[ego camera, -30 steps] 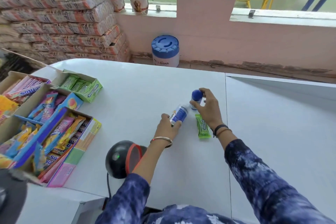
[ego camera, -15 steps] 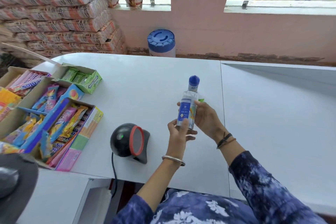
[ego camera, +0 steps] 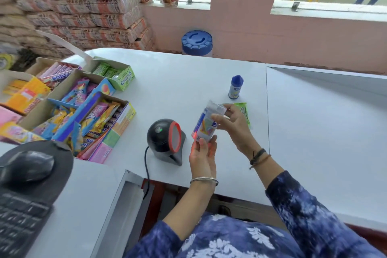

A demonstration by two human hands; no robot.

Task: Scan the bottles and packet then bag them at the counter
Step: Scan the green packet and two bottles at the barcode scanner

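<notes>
Both hands hold a white bottle (ego camera: 204, 125) with a blue label, tilted beside the black scanner (ego camera: 165, 139). My left hand (ego camera: 202, 156) grips its lower end, where red scanner light falls. My right hand (ego camera: 231, 124) clasps its upper side. A second small bottle (ego camera: 235, 87) with a blue cap stands upright on the counter (ego camera: 178, 90) farther back. A green packet (ego camera: 244, 112) lies flat behind my right hand, partly hidden by it.
Open cardboard boxes of sweets (ego camera: 69, 107) crowd the counter's left side. A mouse (ego camera: 28, 166) and keyboard (ego camera: 18, 222) lie at the near left. Stacked sacks (ego camera: 79, 6) and a blue-lidded tub (ego camera: 196, 43) stand beyond the counter.
The bottle came down from upright in front of me to a tilt next to the scanner. The second bottle now stands free on the counter.
</notes>
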